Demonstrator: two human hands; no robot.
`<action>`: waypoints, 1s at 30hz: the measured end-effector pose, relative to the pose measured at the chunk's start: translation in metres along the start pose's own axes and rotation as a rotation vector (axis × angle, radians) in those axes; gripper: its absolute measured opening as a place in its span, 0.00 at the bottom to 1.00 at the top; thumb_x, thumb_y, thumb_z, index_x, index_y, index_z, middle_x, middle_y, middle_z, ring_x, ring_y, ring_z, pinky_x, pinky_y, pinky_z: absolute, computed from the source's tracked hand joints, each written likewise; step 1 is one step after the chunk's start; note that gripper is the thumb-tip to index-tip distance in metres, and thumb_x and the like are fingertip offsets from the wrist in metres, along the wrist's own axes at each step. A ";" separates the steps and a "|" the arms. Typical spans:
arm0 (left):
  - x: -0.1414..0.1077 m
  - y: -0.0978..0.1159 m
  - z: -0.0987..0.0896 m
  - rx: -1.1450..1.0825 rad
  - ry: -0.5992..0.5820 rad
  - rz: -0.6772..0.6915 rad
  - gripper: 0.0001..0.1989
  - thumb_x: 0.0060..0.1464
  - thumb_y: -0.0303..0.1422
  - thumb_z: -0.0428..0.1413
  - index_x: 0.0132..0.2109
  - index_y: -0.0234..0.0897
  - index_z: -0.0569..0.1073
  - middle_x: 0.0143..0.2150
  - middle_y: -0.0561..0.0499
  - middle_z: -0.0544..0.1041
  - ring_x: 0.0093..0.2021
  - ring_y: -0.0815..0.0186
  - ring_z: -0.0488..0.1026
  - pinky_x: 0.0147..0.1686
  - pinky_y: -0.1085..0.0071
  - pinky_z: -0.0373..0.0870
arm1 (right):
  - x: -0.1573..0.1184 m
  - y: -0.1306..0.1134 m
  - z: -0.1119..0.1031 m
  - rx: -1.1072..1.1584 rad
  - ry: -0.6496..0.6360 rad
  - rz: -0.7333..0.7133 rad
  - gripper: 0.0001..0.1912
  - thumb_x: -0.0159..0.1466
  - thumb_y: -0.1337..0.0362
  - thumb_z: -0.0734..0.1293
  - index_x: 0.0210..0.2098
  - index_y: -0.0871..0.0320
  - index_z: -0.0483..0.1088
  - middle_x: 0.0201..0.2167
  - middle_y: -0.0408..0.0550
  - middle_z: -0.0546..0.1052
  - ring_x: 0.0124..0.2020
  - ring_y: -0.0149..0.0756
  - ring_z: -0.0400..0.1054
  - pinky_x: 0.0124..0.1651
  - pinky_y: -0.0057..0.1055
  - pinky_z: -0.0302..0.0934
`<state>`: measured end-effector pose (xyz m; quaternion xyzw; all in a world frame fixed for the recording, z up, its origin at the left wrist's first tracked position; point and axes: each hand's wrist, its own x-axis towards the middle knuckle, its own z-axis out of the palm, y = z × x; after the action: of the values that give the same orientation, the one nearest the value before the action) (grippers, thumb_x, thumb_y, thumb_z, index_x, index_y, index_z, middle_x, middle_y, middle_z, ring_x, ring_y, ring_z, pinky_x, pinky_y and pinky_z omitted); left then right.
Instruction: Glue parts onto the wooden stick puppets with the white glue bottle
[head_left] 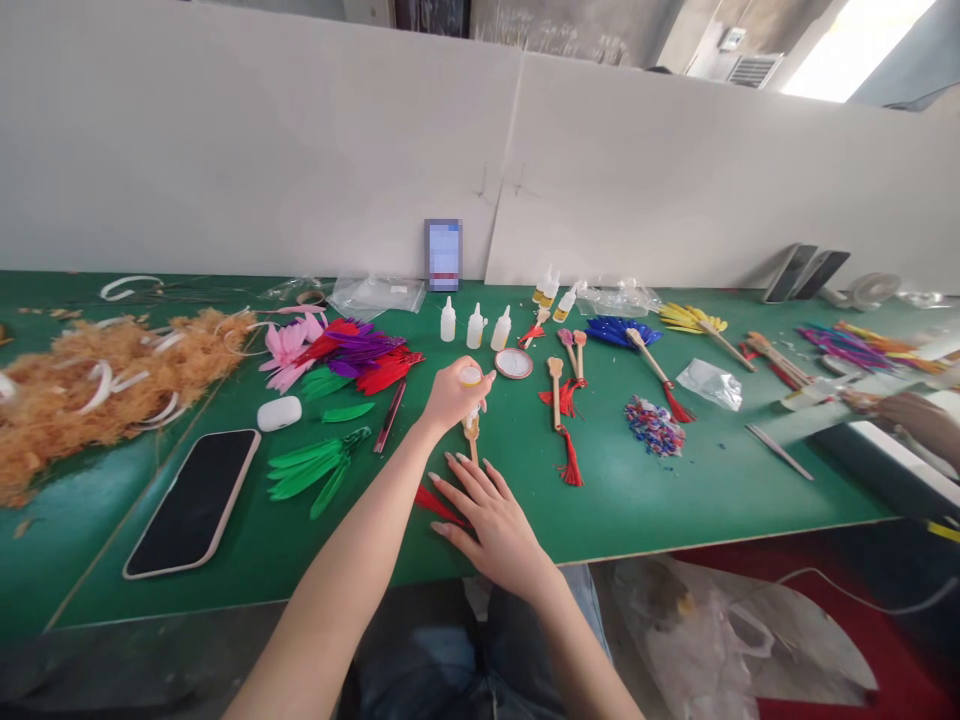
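My left hand (454, 393) is closed around a small white glue bottle (470, 377), held upside down with its base showing between the fingers. Below it lies a wooden stick (472, 436) with a paw-shaped head, and the bottle's nozzle is over that head; whether they touch I cannot tell. Spread flat, my right hand (491, 515) rests on the table at the stick's lower end, partly covering it. A red tassel (441, 506) sticks out left from under the fingers. Just beyond stand several white glue bottles (475, 326) and a round dish (514, 363).
Green feathers (307, 467), red tweezers (390, 417) and a black phone (193, 503) lie left. To the right are tasselled sticks (556, 392), a bead pile (655, 425) and blue feathers (621, 331). Another person's hand (919, 418) is at far right. A wall panel (300, 150) bounds the table.
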<state>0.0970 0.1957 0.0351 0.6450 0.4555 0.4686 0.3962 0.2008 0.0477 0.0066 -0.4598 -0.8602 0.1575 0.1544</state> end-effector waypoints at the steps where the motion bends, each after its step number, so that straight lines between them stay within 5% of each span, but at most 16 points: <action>1: 0.000 0.000 0.000 0.013 0.030 0.007 0.14 0.50 0.42 0.56 0.26 0.39 0.63 0.15 0.59 0.69 0.17 0.71 0.69 0.20 0.77 0.62 | 0.000 0.000 0.000 0.000 -0.001 0.002 0.28 0.68 0.48 0.52 0.63 0.50 0.54 0.66 0.48 0.51 0.67 0.39 0.43 0.66 0.46 0.44; 4: -0.002 0.000 0.003 -0.002 0.073 0.015 0.13 0.50 0.42 0.56 0.28 0.39 0.64 0.16 0.58 0.70 0.18 0.70 0.70 0.21 0.77 0.64 | 0.000 0.000 0.000 -0.004 -0.001 0.004 0.27 0.68 0.48 0.52 0.63 0.50 0.54 0.66 0.48 0.51 0.67 0.39 0.43 0.66 0.46 0.44; 8: -0.003 -0.001 0.005 -0.043 -0.019 0.008 0.14 0.50 0.42 0.56 0.27 0.39 0.63 0.15 0.59 0.69 0.16 0.71 0.68 0.19 0.77 0.63 | 0.000 -0.001 -0.001 -0.010 0.008 0.002 0.28 0.67 0.48 0.53 0.63 0.51 0.55 0.66 0.48 0.51 0.67 0.39 0.43 0.66 0.46 0.45; 13: -0.002 -0.002 0.004 -0.032 0.082 0.015 0.14 0.50 0.43 0.57 0.27 0.39 0.63 0.15 0.59 0.70 0.17 0.70 0.69 0.20 0.77 0.63 | 0.000 -0.001 -0.002 -0.015 0.008 0.003 0.27 0.67 0.48 0.53 0.63 0.50 0.55 0.66 0.48 0.52 0.67 0.39 0.44 0.66 0.45 0.45; 17: -0.002 -0.003 0.004 -0.079 -0.068 -0.016 0.14 0.50 0.43 0.56 0.27 0.39 0.63 0.13 0.59 0.68 0.15 0.70 0.68 0.17 0.77 0.61 | 0.000 -0.001 -0.001 -0.018 0.013 0.006 0.27 0.67 0.49 0.54 0.63 0.50 0.55 0.66 0.48 0.52 0.67 0.39 0.44 0.66 0.45 0.45; 22: -0.002 0.000 0.002 -0.037 0.030 -0.004 0.14 0.50 0.43 0.56 0.28 0.39 0.64 0.16 0.58 0.70 0.17 0.70 0.70 0.20 0.77 0.63 | -0.001 -0.001 0.000 -0.016 0.024 0.002 0.27 0.67 0.49 0.54 0.63 0.50 0.55 0.66 0.47 0.52 0.67 0.39 0.45 0.66 0.46 0.46; 26: -0.003 0.002 0.001 -0.036 -0.102 -0.019 0.14 0.50 0.42 0.56 0.27 0.39 0.63 0.14 0.59 0.69 0.15 0.71 0.69 0.19 0.77 0.61 | 0.000 -0.001 0.000 -0.012 0.014 0.001 0.27 0.67 0.49 0.54 0.63 0.51 0.55 0.66 0.48 0.51 0.67 0.39 0.43 0.66 0.47 0.45; 30: -0.002 0.001 -0.001 -0.028 -0.013 -0.026 0.14 0.50 0.43 0.56 0.27 0.39 0.63 0.15 0.59 0.69 0.16 0.71 0.69 0.18 0.78 0.61 | 0.000 -0.001 0.000 -0.005 0.020 0.001 0.27 0.67 0.49 0.54 0.63 0.50 0.55 0.66 0.47 0.52 0.67 0.39 0.44 0.66 0.46 0.45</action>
<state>0.0957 0.1938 0.0356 0.6364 0.4546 0.4656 0.4142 0.2000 0.0469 0.0075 -0.4620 -0.8589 0.1507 0.1616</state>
